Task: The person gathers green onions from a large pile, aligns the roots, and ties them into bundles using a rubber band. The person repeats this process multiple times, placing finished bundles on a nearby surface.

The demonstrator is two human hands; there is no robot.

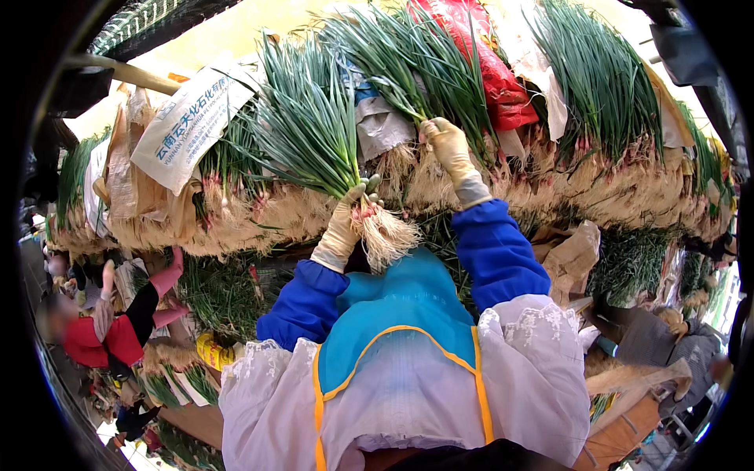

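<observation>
My left hand [343,226], in a cream work glove, is closed around a thick bunch of scallions [315,132] just above the pink bulbs. Their green leaves fan up and away from me, while the pale roots [389,235] hang toward my teal apron [406,294]. Farther forward and to the right, my gloved right hand [450,150] grips the lower stems of some scallion stalks [403,97] at the heap. How many stalks it holds is hard to tell. Behind both hands lies a long heap of scallions [595,76], roots facing me.
A white woven sack [191,120] bearing writing and a red plastic sack [500,76] lie on the heap. Loose green leaves [221,294] cover the ground below it. One person [106,335] is at the left, another [660,341] at the right, near brown sacking [568,259].
</observation>
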